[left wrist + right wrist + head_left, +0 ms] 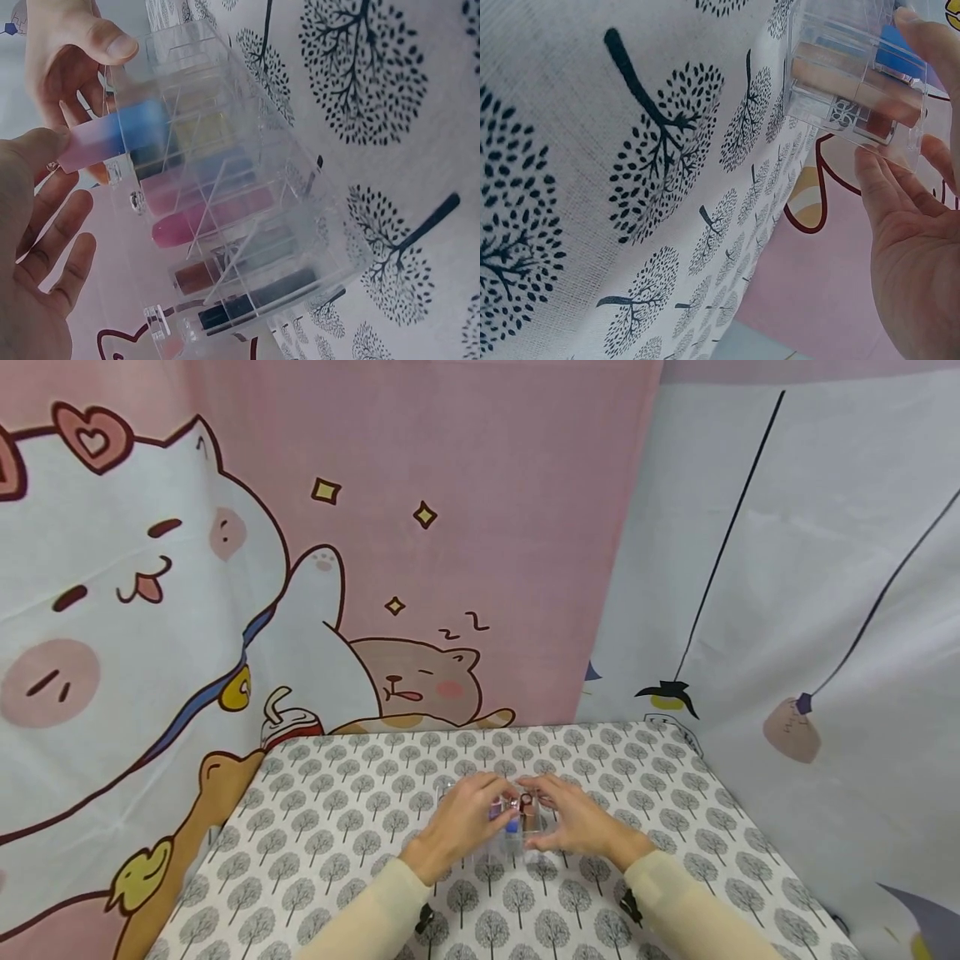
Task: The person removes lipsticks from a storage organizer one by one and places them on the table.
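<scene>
A clear plastic organizer box (180, 49) stands on the patterned cloth, with lipstick-like tubes in its slots. My left hand (465, 814) pinches the top end of a pink-and-blue tube (101, 141) between thumb and finger; the tube's blue part is at the box's opening. The other left fingers are spread away from it. At the box's right end, my right hand (577, 818) holds the walls between thumb and fingers. Inside are a magenta tube (214, 217), a dark tube (262, 298) and, in the right wrist view, a peach-brown tube (847, 79).
The tabletop is covered by a white cloth with dark tree prints (360, 885). Behind it hangs a pink curtain (525, 527) with cartoon animals, and a pale curtain (847, 568) hangs on the right.
</scene>
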`<action>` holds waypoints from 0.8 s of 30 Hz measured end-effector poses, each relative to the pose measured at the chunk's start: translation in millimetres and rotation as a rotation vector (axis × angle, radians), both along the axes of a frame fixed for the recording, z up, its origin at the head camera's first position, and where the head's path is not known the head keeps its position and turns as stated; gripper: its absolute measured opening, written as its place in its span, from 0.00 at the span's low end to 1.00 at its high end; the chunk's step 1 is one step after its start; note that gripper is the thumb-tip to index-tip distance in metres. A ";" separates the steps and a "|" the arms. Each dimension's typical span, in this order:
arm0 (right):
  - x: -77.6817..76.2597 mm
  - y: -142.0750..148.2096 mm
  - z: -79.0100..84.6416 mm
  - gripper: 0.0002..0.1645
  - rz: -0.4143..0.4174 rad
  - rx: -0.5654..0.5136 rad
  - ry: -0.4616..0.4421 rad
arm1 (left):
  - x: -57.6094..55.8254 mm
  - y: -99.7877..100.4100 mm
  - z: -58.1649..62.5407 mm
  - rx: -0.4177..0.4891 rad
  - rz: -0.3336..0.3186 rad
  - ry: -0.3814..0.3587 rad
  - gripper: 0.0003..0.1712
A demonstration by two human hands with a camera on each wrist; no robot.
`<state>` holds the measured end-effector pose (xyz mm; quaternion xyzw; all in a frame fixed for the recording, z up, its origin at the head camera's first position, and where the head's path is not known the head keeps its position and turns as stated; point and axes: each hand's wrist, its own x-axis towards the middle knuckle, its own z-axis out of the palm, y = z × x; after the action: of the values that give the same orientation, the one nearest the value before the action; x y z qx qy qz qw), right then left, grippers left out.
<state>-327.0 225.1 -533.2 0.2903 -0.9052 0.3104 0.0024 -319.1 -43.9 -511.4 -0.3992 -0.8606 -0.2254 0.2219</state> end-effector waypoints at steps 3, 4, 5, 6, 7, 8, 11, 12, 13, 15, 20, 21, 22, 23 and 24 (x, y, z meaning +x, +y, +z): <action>0.3 -1.2 0.8 0.63 0.004 0.001 -0.004 | 1.3 -2.6 1.7 0.011 -0.001 0.007 0.18; 0.5 -1.5 1.2 0.63 0.002 0.003 -0.003 | 1.4 -3.4 2.5 0.016 -0.005 0.010 0.18; 0.9 -1.8 1.6 0.63 0.000 0.004 -0.002 | 1.5 -3.9 3.1 0.022 -0.010 0.013 0.18; 1.2 -2.1 2.1 0.63 -0.002 0.004 0.000 | 1.5 -4.5 4.1 0.029 -0.018 0.015 0.18; 1.6 -2.3 2.5 0.63 -0.004 0.005 0.000 | 1.6 -5.1 5.0 0.034 -0.023 0.020 0.18; 1.9 -2.5 2.7 0.63 -0.006 0.006 0.001 | 1.7 -5.7 5.9 0.039 -0.027 0.025 0.17; 2.7 -2.3 2.1 0.64 -0.013 0.015 0.000 | 2.3 -7.9 7.5 0.049 -0.038 0.047 0.16; 2.9 -2.0 1.6 0.64 -0.015 0.018 0.000 | 2.8 -8.9 7.9 0.057 -0.043 0.050 0.16; 3.0 -1.8 1.0 0.64 -0.017 0.021 -0.001 | 3.6 -10.2 8.5 0.061 -0.042 0.055 0.16; 2.6 -1.5 -0.1 0.64 -0.015 0.023 0.002 | 4.7 -13.5 9.8 0.068 -0.040 0.070 0.16; 1.9 -1.4 0.0 0.64 0.001 0.019 0.011 | 4.8 -24.4 14.2 0.104 -0.048 0.132 0.16; 2.1 -1.3 0.4 0.64 -0.002 0.019 0.008 | 4.3 -26.4 15.2 0.116 -0.052 0.146 0.17; 2.4 -1.1 0.8 0.64 -0.003 0.017 0.006 | 3.4 -28.1 15.7 0.129 -0.058 0.163 0.17; 2.7 -0.8 0.9 0.64 -0.008 0.017 0.003 | 2.4 -29.8 16.3 0.136 -0.061 0.181 0.17; 3.1 -0.6 1.0 0.64 -0.013 0.017 0.001 | 1.5 -31.4 16.7 0.145 -0.064 0.194 0.17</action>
<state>-323.9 224.6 -532.2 0.2846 -0.9096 0.3027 0.0026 -317.6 -75.3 -494.7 -0.4291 -0.8034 -0.2546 0.3251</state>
